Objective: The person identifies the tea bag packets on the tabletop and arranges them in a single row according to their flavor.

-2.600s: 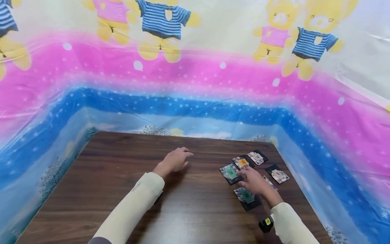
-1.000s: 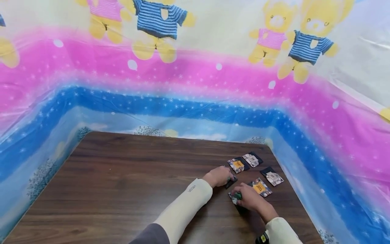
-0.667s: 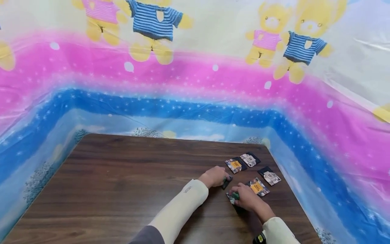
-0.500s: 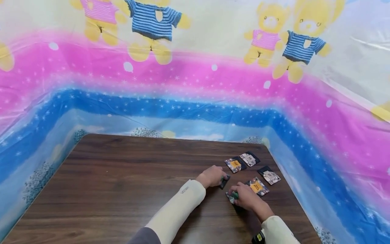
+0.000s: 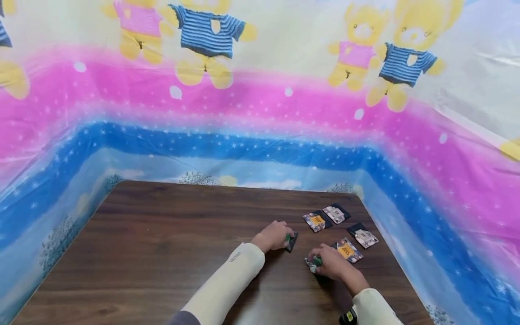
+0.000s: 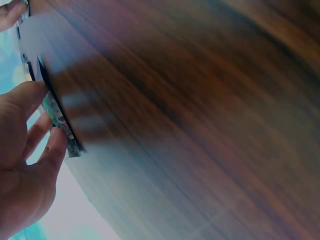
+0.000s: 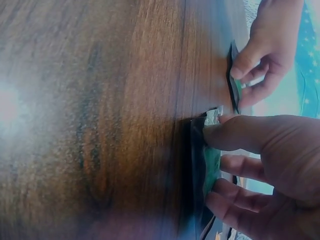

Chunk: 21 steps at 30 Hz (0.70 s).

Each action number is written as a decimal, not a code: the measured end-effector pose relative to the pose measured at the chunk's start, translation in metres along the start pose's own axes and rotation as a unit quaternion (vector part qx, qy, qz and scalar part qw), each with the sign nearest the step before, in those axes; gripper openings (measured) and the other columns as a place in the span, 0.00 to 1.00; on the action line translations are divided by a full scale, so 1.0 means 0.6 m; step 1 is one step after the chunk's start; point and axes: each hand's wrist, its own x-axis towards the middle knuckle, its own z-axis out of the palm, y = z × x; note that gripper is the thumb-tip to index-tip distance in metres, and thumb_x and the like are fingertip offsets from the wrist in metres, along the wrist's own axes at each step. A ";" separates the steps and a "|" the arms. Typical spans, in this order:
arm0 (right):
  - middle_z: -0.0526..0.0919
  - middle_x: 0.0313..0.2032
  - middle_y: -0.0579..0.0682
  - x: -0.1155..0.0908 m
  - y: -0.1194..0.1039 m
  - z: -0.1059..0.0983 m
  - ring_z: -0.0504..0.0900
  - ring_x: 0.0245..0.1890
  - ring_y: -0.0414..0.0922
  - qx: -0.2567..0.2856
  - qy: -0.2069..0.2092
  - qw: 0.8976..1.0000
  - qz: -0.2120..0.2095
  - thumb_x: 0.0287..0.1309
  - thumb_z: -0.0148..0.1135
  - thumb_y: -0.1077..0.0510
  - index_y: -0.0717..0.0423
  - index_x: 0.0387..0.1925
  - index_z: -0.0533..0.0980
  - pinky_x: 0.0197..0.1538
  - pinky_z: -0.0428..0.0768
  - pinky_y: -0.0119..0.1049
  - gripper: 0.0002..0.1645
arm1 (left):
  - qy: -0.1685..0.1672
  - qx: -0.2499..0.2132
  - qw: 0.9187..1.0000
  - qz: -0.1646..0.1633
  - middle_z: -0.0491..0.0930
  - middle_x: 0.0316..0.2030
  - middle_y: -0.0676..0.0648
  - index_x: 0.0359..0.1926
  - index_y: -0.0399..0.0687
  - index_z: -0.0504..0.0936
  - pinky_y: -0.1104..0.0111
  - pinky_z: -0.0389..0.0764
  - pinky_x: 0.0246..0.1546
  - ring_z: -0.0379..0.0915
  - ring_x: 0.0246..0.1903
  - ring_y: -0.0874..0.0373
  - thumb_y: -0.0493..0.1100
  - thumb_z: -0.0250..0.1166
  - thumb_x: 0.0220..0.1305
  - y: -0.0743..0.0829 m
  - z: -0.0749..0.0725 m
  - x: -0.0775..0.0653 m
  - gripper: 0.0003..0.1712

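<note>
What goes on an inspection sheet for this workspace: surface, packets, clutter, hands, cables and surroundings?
Surface: brown wood-grain table, with some glare.
Job's things: first green-labelled packet and second green-labelled packet in hand; two orange-labelled packets and two pale-labelled packets lie toward the right.
Clutter: nothing seen.
Hands: left hand grips the first green-labelled packet, right hand the second.
Cables: nothing seen.
Surroundings: bear-print sheet behind and beside the table.
</note>
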 end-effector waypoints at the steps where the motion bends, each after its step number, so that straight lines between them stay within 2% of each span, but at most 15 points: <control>1: 0.78 0.44 0.50 0.001 0.000 0.003 0.78 0.45 0.50 0.002 -0.003 1.000 0.001 0.51 0.75 0.65 0.40 0.40 0.83 0.54 0.78 0.55 0.18 | -0.003 -0.004 1.000 -0.007 0.81 0.56 0.51 0.60 0.62 0.83 0.64 0.73 0.63 0.76 0.55 0.56 0.49 0.66 0.70 -0.004 0.003 -0.004 0.19; 6: 0.78 0.46 0.50 0.003 -0.002 0.015 0.78 0.48 0.52 0.009 -0.007 1.000 0.002 0.51 0.75 0.64 0.39 0.41 0.83 0.55 0.77 0.57 0.19 | -0.011 -0.036 0.998 -0.046 0.80 0.57 0.50 0.60 0.60 0.84 0.63 0.75 0.60 0.75 0.54 0.54 0.47 0.67 0.69 -0.026 0.006 -0.027 0.19; 14: 0.78 0.45 0.49 -0.002 -0.001 0.012 0.77 0.47 0.50 -0.001 0.018 1.000 -0.014 0.51 0.75 0.64 0.40 0.41 0.83 0.54 0.76 0.55 0.18 | -0.006 -0.063 0.994 -0.090 0.78 0.60 0.46 0.60 0.58 0.84 0.62 0.78 0.55 0.74 0.56 0.49 0.47 0.68 0.68 -0.064 -0.009 -0.053 0.20; 21: 0.79 0.45 0.49 -0.003 0.001 0.009 0.78 0.45 0.49 -0.002 0.023 1.000 0.007 0.52 0.76 0.62 0.39 0.41 0.84 0.53 0.77 0.53 0.18 | -0.002 -0.085 0.990 -0.114 0.76 0.62 0.44 0.61 0.56 0.83 0.59 0.78 0.53 0.73 0.57 0.46 0.46 0.67 0.69 -0.097 -0.021 -0.078 0.20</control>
